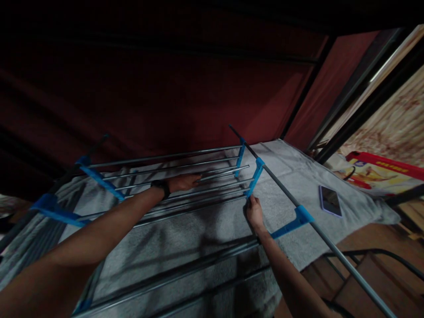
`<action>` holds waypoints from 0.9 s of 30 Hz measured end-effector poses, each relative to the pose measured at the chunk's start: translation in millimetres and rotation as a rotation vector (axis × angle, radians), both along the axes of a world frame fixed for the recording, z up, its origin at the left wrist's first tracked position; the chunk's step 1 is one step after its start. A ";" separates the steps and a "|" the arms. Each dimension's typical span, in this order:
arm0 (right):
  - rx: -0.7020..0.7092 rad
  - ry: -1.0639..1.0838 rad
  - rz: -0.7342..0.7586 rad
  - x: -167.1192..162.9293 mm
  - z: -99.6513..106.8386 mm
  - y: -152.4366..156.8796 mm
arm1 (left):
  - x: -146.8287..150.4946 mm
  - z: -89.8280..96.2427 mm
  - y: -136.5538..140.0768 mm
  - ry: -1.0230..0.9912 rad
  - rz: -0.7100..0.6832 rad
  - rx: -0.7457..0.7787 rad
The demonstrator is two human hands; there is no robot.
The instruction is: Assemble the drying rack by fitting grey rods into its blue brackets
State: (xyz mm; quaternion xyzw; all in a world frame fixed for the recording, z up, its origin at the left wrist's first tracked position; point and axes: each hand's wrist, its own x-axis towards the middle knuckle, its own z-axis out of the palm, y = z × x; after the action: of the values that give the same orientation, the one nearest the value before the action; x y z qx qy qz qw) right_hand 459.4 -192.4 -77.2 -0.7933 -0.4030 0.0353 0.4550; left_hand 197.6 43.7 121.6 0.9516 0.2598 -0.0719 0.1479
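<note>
A rack of grey metal tubes and blue plastic brackets lies across a light grey blanket (205,232). My left hand (183,182), with a dark watch on its wrist, reaches in among the middle tubes. Its fingers are closed on a metal tube (228,172), whose far end sticks out free, short of the right-hand upright. My right hand (255,214) pinches the lower end of a blue bracket (257,176) on the right side. Closer to me, another blue bracket (293,223) sits on the same long upright tube (280,183).
Blue brackets (101,182) hold the tubes at the left. A phone (330,201) lies on the blanket at right, near a red and yellow printed box (380,172). Behind stands a dark red panel (185,101). A metal-framed chair (374,274) is at lower right.
</note>
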 end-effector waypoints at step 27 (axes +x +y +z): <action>-0.050 0.096 -0.022 1.5 6.0 5.7 | -30.8 31.8 -92.7 -0.167 0.148 0.465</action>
State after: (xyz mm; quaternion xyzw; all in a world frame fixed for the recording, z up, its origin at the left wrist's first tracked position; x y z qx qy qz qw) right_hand 460.9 -186.7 -71.2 -0.8062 -0.3709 0.0784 0.4542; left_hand 166.8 -49.0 153.4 0.9411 0.3250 0.0798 -0.0491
